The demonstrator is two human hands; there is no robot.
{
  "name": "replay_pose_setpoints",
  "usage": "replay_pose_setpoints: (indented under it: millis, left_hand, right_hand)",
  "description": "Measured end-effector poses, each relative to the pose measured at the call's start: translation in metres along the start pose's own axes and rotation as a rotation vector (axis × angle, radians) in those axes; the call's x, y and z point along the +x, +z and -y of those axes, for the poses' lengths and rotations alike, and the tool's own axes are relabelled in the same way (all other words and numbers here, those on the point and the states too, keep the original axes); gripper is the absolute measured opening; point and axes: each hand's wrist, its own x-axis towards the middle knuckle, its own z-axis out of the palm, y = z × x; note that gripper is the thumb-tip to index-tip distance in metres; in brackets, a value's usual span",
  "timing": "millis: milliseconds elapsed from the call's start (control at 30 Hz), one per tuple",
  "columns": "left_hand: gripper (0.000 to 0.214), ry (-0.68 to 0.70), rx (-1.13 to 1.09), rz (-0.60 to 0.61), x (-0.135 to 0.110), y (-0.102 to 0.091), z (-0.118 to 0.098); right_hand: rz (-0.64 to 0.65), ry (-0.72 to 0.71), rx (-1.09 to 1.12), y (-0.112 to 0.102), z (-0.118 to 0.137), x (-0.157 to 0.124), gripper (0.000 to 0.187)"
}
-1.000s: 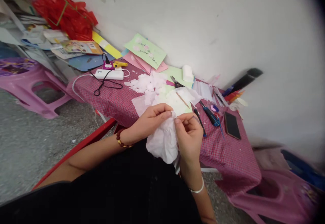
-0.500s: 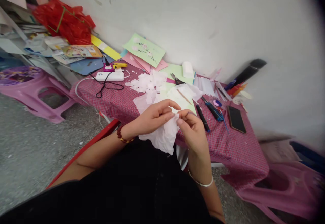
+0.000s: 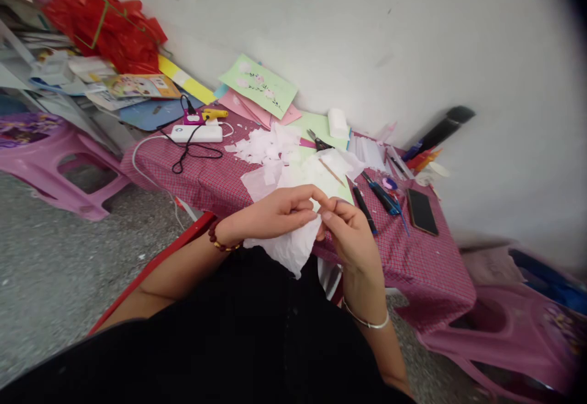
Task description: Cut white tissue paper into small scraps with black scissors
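Note:
A crumpled sheet of white tissue paper hangs in front of my dark top, at the table's near edge. My left hand is closed over its upper edge, index finger reaching across to the other hand. My right hand pinches with thumb and forefinger at the paper's upper right corner; the fingertips of both hands meet there. What exactly lies between the tips is partly hidden. Just beyond, torn white paper pieces and a thin brown stick lie on the table.
On the checked tablecloth lie black-handled pliers, a black marker-like tool, a blue-handled tool and a phone. A white power strip with cables is at left. Pink stools flank the table.
The tissue paper has shifted slightly left and hangs narrower. My right hand's fingers have closed in toward my left fingertips. The whole view has shifted a little.

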Motion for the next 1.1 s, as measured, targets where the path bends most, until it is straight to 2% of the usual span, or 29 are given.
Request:
replay_pose_setpoints:
  millis: [100, 200, 267, 300, 367, 433, 500, 667, 867, 1100]
  left_hand:
    - [0.023, 0.084, 0.135, -0.073, 0.003, 0.001, 0.002]
    - [0.017, 0.184, 0.41, -0.365, 0.005, 0.006, 0.005]
    - [0.007, 0.117, 0.517, -0.535, 0.003, 0.009, 0.005]
    - [0.007, 0.048, 0.488, -0.544, 0.002, 0.01, 0.004]
    - [0.012, -0.078, 0.282, -0.434, -0.002, 0.013, 0.002]
    - [0.016, -0.149, 0.057, -0.302, -0.005, 0.015, 0.0]
    - [0.018, -0.187, -0.062, -0.266, -0.007, 0.015, 0.0]
    - [0.018, -0.236, -0.165, -0.266, -0.006, 0.016, 0.005]
    - [0.016, -0.286, -0.19, -0.336, -0.001, 0.02, 0.011]
    - [0.014, -0.29, -0.214, -0.36, -0.001, 0.021, 0.019]
  right_hand:
    - [0.0, 0.039, 0.057, 0.002, 0.001, 0.001, 0.016]
    - [-0.054, 0.071, 0.129, 0.004, 0.001, 0.002, 0.016]
    - [-0.124, 0.061, 0.138, 0.007, 0.001, 0.003, 0.017]
    - [-0.158, 0.048, 0.129, 0.008, 0.001, 0.003, 0.017]
    - [-0.203, 0.012, 0.092, 0.011, -0.001, 0.002, 0.017]
    - [-0.209, -0.017, 0.034, 0.014, -0.002, 0.0, 0.018]
    - [-0.2, -0.032, -0.03, 0.016, -0.003, -0.001, 0.018]
    - [-0.213, -0.069, -0.21, 0.019, 0.001, -0.004, 0.018]
    - [-0.156, -0.087, -0.384, 0.016, 0.001, -0.006, 0.023]
    - [-0.111, 0.031, -0.274, 0.013, -0.003, -0.004, 0.013]
